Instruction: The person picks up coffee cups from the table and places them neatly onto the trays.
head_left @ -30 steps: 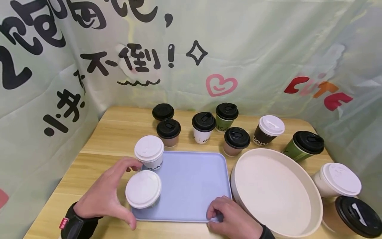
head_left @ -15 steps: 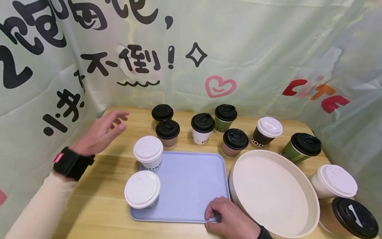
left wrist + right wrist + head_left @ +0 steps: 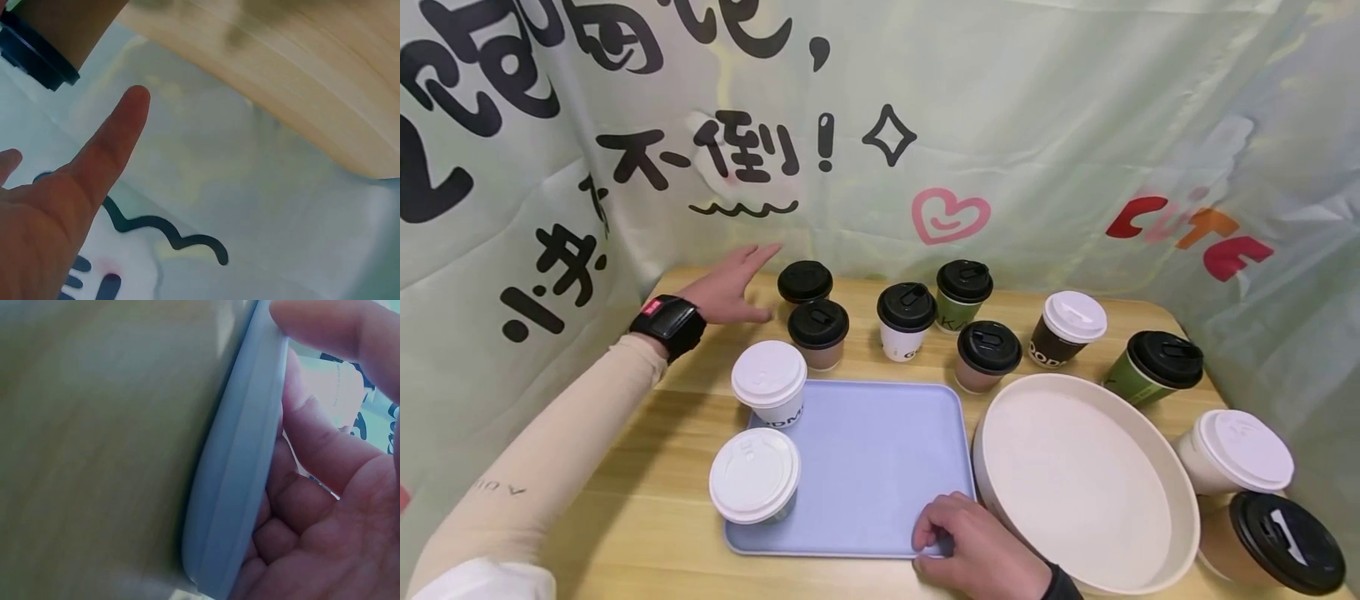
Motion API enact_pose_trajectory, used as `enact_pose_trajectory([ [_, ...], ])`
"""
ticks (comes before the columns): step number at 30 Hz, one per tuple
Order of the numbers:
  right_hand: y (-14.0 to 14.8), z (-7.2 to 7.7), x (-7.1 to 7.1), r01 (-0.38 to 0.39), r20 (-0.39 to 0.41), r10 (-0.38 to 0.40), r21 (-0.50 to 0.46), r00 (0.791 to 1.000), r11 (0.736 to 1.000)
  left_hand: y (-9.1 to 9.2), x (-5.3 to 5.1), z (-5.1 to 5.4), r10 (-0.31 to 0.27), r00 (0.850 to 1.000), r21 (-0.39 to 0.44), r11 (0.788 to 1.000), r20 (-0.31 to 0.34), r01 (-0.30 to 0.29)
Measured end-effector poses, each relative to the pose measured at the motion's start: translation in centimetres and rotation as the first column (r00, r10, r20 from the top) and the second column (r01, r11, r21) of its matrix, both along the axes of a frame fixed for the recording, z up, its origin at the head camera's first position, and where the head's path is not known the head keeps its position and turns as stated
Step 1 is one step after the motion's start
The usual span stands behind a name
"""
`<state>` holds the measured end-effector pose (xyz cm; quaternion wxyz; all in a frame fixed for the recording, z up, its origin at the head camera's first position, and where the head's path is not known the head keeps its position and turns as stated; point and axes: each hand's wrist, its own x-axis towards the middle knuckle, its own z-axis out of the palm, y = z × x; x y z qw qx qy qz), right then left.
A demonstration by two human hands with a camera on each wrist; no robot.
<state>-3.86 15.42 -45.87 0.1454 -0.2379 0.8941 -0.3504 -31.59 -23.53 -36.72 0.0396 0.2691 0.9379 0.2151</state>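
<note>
My left hand [image 3: 727, 289] reaches to the back left of the table, thumb and fingers spread. It is nearest to a brown paper cup with a black lid [image 3: 805, 282]; a gap shows between them. In the left wrist view that cup's lid [image 3: 39, 51] is beyond the extended finger. My right hand [image 3: 976, 546] pinches the near right edge of the blue tray [image 3: 880, 467]; in the right wrist view its thumb and curled fingers are at the tray's rim [image 3: 240, 469]. Two white-lidded cups, a rear one [image 3: 770, 379] and a front one [image 3: 756, 477], stand on the tray's left side.
Behind the tray stand black-lidded cups, among them a brown one [image 3: 818, 327], a white one [image 3: 907, 315] and a green one [image 3: 964, 292]. A round cream tray [image 3: 1086, 492] lies at right, with more cups beyond it. Printed cloth [image 3: 1037, 125] hangs behind the table.
My left hand has left the white-lidded cups on the tray and moved away and up to the back-left black-lidded cup. The right hand stays at the tray edge.
</note>
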Motion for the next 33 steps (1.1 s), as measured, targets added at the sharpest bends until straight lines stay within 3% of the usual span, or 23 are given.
enact_pose_trajectory([
  [6, 0.1, 0.0, 0.0, 0.003, 0.004, -0.003, -0.002, 1.000, 1.000, 1.5, -1.8, -0.5, 0.000, 0.999, -0.056, 0.998, 0.051, 0.003],
  [13, 0.1, -0.1, 0.0, 0.002, 0.009, -0.002, -0.006, 1.000, 1.000, 2.6, -1.8, -0.9, -0.016, 0.989, -0.063, 0.998, 0.150, 0.026],
  [18, 0.0, 0.0, 0.0, 0.003, 0.025, -0.003, 0.002, 1.000, 1.000, 3.1, -1.8, -1.4, -0.041, 0.983, -0.066, 0.996, 0.181, 0.053],
  [23, -0.1, 0.0, -0.1, 0.008, 0.081, -0.008, 0.007, 0.997, 1.000, 3.3, -1.6, -1.6, -0.059, 0.983, -0.059, 0.996, 0.174, 0.070],
  [27, -0.1, 0.1, -0.2, 0.012, 0.099, -0.014, 0.021, 0.995, 1.000, 3.6, -1.7, -1.6, -0.067, 0.991, -0.024, 0.997, 0.117, 0.070],
  [30, -0.1, 0.1, -0.2, 0.014, 0.102, -0.017, 0.024, 0.995, 1.000, 3.8, -2.0, -2.0, -0.080, 0.994, -0.003, 0.997, 0.075, 0.080],
  [33, -0.1, 0.1, -0.2, 0.015, 0.098, -0.017, 0.021, 0.995, 1.000, 4.0, -2.3, -2.6, -0.071, 0.995, 0.008, 0.997, 0.073, 0.070],
])
